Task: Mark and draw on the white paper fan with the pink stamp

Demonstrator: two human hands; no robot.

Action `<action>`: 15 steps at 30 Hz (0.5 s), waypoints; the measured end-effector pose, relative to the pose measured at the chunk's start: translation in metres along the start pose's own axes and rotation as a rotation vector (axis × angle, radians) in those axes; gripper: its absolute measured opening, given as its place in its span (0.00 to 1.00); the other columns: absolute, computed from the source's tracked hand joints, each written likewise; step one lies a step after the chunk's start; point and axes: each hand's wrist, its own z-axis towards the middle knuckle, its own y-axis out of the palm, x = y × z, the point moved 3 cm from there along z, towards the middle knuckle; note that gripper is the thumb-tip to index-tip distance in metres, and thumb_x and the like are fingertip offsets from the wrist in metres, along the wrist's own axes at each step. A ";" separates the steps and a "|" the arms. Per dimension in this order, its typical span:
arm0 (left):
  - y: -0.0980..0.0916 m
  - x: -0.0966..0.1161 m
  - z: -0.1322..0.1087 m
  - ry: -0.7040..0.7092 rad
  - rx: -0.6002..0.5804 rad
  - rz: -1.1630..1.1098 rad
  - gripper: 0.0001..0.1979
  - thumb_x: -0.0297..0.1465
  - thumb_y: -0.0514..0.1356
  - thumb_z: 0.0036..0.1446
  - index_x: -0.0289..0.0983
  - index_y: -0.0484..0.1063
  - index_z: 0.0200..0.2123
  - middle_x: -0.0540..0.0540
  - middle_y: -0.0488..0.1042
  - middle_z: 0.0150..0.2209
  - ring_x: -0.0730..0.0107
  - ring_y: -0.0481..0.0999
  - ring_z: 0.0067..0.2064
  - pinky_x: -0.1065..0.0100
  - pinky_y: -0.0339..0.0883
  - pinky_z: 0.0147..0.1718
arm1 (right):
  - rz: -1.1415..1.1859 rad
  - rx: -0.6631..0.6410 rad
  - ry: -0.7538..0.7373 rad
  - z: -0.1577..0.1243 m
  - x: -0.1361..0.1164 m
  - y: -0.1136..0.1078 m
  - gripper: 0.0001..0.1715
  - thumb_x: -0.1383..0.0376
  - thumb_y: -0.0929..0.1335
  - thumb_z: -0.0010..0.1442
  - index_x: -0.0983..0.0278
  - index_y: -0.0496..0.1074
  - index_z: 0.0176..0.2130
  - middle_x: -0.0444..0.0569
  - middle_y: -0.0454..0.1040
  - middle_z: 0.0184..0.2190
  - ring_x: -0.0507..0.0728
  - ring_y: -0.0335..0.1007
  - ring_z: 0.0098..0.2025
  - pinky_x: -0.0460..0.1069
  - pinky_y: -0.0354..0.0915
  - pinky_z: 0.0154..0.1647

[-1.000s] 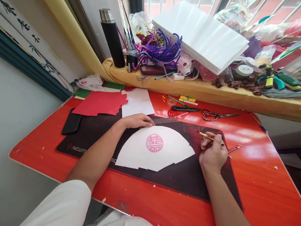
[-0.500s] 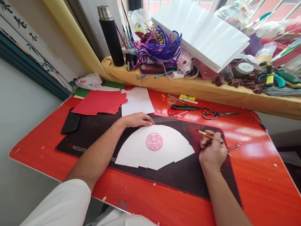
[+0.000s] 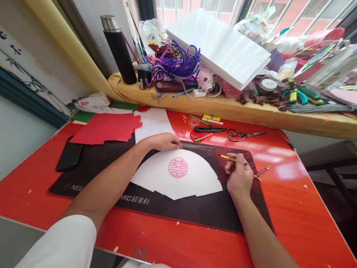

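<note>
View further right; R grip (image 3: 237,176) clamped on brush (image 3: 227,158), L grip (image 3: 161,142) open on paper fan (image 3: 175,175), scissors (image 3: 245,134) beyond.

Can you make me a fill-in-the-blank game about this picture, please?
1. The right hand holds a thin brush with a ____ handle.
2. The left hand rests at the top edge of white fan-shaped paper with a round ____ mark.
3. The ragged paper sheet at the far left is ____.

Missing words: yellow, pink, red.

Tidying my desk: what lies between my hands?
In the head view, the left hand and right hand have a white fan-shaped paper between them, on a black mouse mat.
</note>
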 end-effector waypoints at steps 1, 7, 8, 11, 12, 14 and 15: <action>-0.001 0.003 0.001 0.012 0.007 0.014 0.14 0.43 0.67 0.60 0.43 0.88 0.43 0.47 0.88 0.47 0.58 0.83 0.47 0.65 0.69 0.46 | -0.047 -0.041 -0.004 -0.002 -0.001 0.001 0.36 0.34 0.76 0.60 0.65 0.83 0.39 0.41 0.72 0.19 0.50 0.63 0.21 0.46 0.58 0.21; -0.017 0.005 -0.007 0.013 0.205 0.028 0.21 0.51 0.60 0.67 0.41 0.82 0.42 0.45 0.85 0.40 0.59 0.81 0.41 0.63 0.69 0.42 | -0.542 -0.306 -0.242 0.004 -0.013 0.000 0.28 0.43 0.68 0.75 0.60 0.85 0.52 0.50 0.84 0.35 0.59 0.81 0.35 0.54 0.76 0.40; -0.020 0.004 -0.008 0.009 0.255 0.018 0.21 0.52 0.59 0.68 0.41 0.80 0.42 0.46 0.83 0.38 0.60 0.79 0.39 0.64 0.69 0.40 | -0.656 -0.343 -0.317 0.009 -0.015 -0.001 0.26 0.45 0.68 0.76 0.59 0.85 0.53 0.53 0.86 0.40 0.62 0.84 0.41 0.57 0.77 0.47; -0.024 0.005 -0.009 0.004 0.355 -0.004 0.23 0.52 0.55 0.69 0.40 0.78 0.43 0.47 0.78 0.34 0.63 0.75 0.35 0.64 0.67 0.37 | -1.009 -0.442 -0.444 0.024 -0.020 -0.006 0.27 0.48 0.67 0.76 0.58 0.81 0.62 0.57 0.86 0.54 0.68 0.85 0.52 0.59 0.77 0.49; -0.025 0.005 -0.008 0.000 0.377 -0.007 0.23 0.53 0.55 0.69 0.40 0.77 0.43 0.48 0.77 0.34 0.63 0.74 0.35 0.64 0.66 0.36 | -1.118 -0.477 -0.448 0.028 -0.021 -0.007 0.27 0.48 0.68 0.75 0.57 0.80 0.64 0.57 0.87 0.55 0.69 0.86 0.50 0.58 0.76 0.46; -0.026 0.005 -0.007 -0.013 0.410 -0.008 0.23 0.54 0.56 0.68 0.40 0.77 0.42 0.48 0.75 0.33 0.63 0.72 0.33 0.64 0.65 0.34 | -1.287 -0.543 -0.428 0.034 -0.024 -0.008 0.25 0.50 0.68 0.75 0.57 0.81 0.63 0.55 0.89 0.49 0.67 0.87 0.44 0.56 0.75 0.41; -0.026 0.004 -0.006 -0.020 0.421 -0.008 0.23 0.54 0.57 0.67 0.40 0.77 0.41 0.48 0.74 0.32 0.63 0.71 0.33 0.63 0.64 0.34 | -1.341 -0.568 -0.421 0.037 -0.026 -0.006 0.23 0.51 0.68 0.76 0.58 0.82 0.61 0.54 0.89 0.46 0.67 0.87 0.42 0.56 0.74 0.40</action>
